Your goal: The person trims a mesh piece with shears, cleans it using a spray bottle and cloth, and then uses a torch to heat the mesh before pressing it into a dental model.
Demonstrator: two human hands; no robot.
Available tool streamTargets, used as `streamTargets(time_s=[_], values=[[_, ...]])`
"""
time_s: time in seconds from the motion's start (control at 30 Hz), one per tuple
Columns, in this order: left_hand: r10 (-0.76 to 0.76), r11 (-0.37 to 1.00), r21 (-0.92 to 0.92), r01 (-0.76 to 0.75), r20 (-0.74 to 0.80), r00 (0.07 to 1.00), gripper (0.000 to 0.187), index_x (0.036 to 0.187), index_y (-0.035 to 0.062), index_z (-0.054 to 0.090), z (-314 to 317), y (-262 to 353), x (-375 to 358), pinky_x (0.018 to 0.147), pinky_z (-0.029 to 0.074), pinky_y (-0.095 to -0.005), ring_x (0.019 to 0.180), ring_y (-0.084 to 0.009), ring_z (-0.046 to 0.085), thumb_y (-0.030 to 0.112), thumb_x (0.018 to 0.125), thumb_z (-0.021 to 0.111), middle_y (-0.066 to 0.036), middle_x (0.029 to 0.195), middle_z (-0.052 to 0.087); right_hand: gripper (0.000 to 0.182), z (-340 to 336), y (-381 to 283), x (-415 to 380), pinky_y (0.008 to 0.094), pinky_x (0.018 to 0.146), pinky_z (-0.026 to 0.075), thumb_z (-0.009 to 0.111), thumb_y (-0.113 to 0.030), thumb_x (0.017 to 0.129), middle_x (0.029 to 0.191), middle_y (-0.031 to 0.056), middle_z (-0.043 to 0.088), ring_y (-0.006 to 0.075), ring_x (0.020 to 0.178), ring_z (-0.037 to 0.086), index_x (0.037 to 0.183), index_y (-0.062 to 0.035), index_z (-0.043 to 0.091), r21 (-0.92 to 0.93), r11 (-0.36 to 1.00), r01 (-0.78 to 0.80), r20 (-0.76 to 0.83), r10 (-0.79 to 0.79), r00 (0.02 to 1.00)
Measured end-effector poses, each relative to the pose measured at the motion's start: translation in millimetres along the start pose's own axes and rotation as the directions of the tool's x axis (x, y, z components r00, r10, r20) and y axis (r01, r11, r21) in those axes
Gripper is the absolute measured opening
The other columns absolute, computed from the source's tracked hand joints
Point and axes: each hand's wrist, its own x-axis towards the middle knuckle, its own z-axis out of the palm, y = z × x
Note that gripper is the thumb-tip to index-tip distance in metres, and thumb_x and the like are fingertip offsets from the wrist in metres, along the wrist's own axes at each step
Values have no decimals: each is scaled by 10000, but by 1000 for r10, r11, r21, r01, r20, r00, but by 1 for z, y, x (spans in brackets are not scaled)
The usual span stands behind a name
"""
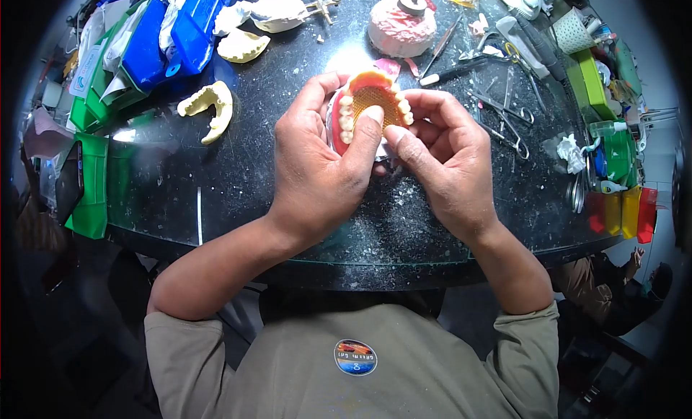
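A denture (366, 100) with cream teeth, a pink gum rim and a gold mesh palate is held up above the dark bench. My left hand (315, 156) is closed around its left side, thumb pressed on the mesh. On the other side my right hand (448, 152) grips the edge, with its thumb tip at the lower right near the mesh and its fingers by the back teeth. Whitish material shows at the denture's outer left side and below it; my hands hide most of its underside. Pink pieces (389, 67) lie just beyond it.
Yellowish plaster pieces (211, 109) and blue bins (180, 37) are on the left. A pink-and-white round block (401, 28) stands at the back. Scissor-like tools (504, 112) and a crumpled tissue (570, 153) lie on the right. White dust covers the bench (389, 231).
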Motion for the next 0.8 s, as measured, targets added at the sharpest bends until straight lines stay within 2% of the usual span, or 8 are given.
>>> streamTargets(time_s=[0.03,0.13,0.27,0.37,0.47,0.53,0.57,0.8], values=[[-75,995,-67,75,5,997,273,1120,-66,458,1,4,-1,511,499,-188,701,-79,614,35,881,539,-104,854,627,270,-1,0,0,203,657,535,636,-5,835,925,72,610,69,761,603,1079,46,533,-45,999,16,-12,-17,1000],[-109,982,-147,121,85,990,277,1138,-61,436,-3,3,1,404,438,-158,602,-53,592,30,891,521,-99,855,624,280,-1,-3,-1,210,654,543,649,-6,827,909,82,620,72,731,607,1076,52,538,-136,990,46,-25,-50,998],[-159,969,-177,174,96,983,270,1134,-56,454,-3,7,1,400,428,-159,554,-47,574,41,894,530,-87,857,624,301,1,-8,-3,191,609,521,666,0,809,881,84,630,70,672,602,1075,58,539,-190,975,114,-42,-124,991],[-160,969,-167,182,136,978,269,1136,-52,468,-5,8,2,425,447,-159,596,-46,585,49,896,537,-85,882,625,355,-6,-10,-4,226,756,510,637,-18,827,996,93,588,93,870,585,1149,51,506,-289,953,88,29,-83,996],[-133,978,-136,157,170,976,304,1156,-42,475,-5,5,1,460,475,-162,651,-54,608,81,892,562,-82,910,631,405,-10,-6,-3,249,820,484,635,-58,827,1042,93,551,99,939,555,1192,34,485,-480,853,206,58,-203,977],[-122,980,-128,149,197,973,368,1180,-27,475,-2,1,-3,471,482,-162,668,-60,621,153,886,604,-78,919,644,430,-12,-5,-1,254,850,465,618,-92,839,1070,91,524,102,977,533,1226,18,466,-356,918,174,53,-166,985],[-99,979,-155,136,223,970,370,1195,-31,468,-2,-1,-4,537,523,-174,746,-79,639,136,892,600,-86,964,637,424,-12,-5,0,250,844,468,613,-92,844,1068,93,526,104,975,537,1226,18,466,-310,940,142,50,-133,990],[-62,995,-52,82,307,950,373,1225,-30,473,-3,-2,-6,699,549,-217,896,-118,627,95,892,583,-99,1050,615,330,-9,-8,-1,231,822,483,575,-58,876,1026,81,599,92,926,581,1189,23,511,-38,999,37,63,-35,997]])
